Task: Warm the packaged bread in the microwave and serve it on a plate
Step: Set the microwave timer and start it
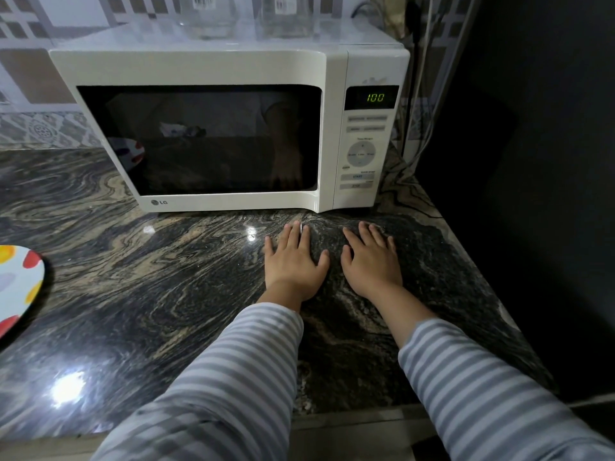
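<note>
- Nearest the camera, two striped grey-and-white sleeves (233, 371) reach forward over the dark, swirled stone counter (133, 294).
- The left hand (294, 261) lies flat on the counter, palm down, fingers straight and slightly spread; it holds nothing. A ring shows on one finger.
- The right hand (371, 261) lies just beside it, also palm down on the stone with fingers straight and relaxed, gripping nothing. The two hands are close but apart.
- At the left edge of the counter, well apart from the hands, sits a white plate (16, 287) with red, orange and yellow spots, only partly in view.
- Just beyond the fingertips stands the white microwave (206, 68), its door closed. The window is dark and mostly shows reflections of the plate and an arm.
- The packaged bread cannot be made out on the counter or through the dark window, so where it lies cannot be told.
- On the microwave's right panel the green display (375, 97) reads 100, with pale buttons below it.
- Farthest back, clear glass containers (206, 18) stand on top of the microwave against a tiled wall.
</note>
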The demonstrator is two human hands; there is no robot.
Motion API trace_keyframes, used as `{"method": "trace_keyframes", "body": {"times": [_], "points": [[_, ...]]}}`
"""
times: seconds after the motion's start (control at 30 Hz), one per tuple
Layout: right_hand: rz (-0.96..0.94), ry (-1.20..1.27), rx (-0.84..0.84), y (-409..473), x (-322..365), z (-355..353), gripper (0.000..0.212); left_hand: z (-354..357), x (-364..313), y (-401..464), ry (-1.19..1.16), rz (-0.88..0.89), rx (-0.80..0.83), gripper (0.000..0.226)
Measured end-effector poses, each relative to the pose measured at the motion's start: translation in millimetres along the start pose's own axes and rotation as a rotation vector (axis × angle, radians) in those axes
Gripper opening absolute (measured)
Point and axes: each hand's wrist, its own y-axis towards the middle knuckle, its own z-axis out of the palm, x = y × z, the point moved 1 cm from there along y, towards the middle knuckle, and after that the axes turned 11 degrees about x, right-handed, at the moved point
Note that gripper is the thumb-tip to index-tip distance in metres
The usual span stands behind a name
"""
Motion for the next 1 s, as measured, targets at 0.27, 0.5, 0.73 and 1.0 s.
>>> {"method": "trace_keyframes", "body": {"times": [0.27,0.5,0.73,1.0], "points": [[-0.007,0.027,0.017,1,-1,-3,0.053,0,1,0,0.005,0.003,0.005,0.072],[0.08,0.129,-0.153,16,-6,-38,0.062,1,1,1,0.001,0.01,-0.008,0.072],[0.048,0.029,-0.163,27,-5,-49,0.063,2,1,2,-0.005,0.006,-0.033,0.073],[0.104,0.022,-0.189,32,4,-46,0.066,3,0,4,-0.004,-0.003,-0.034,0.074]]}}
